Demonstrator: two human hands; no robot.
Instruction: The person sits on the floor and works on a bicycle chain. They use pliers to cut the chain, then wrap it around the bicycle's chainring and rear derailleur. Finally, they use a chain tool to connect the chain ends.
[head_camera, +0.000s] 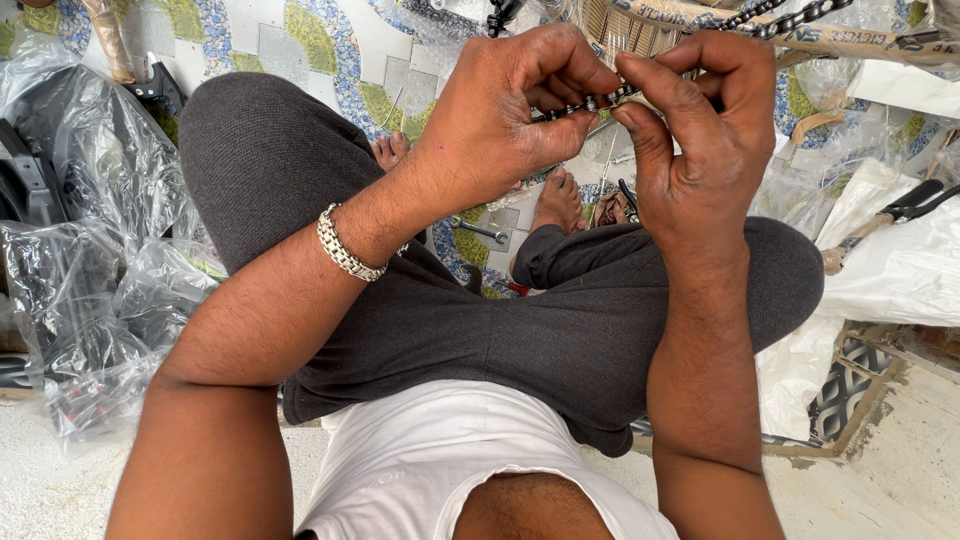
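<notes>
Patterned tile floor (300, 40), crumpled clear plastic bags (90, 290), pale concrete edge (900, 470), daylight

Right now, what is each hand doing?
Left hand: closed, pinching the chain.
Right hand: closed, pinching the same chain from the other side.

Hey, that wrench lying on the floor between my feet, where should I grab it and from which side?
Take the wrench by the middle of its slim shaft, coming straight down from above. It lies flat on the tiled floor with a foot close beside it, so a top pinch is likely clearest. Both hands, left hand and right hand, are pinching the chain.
</notes>
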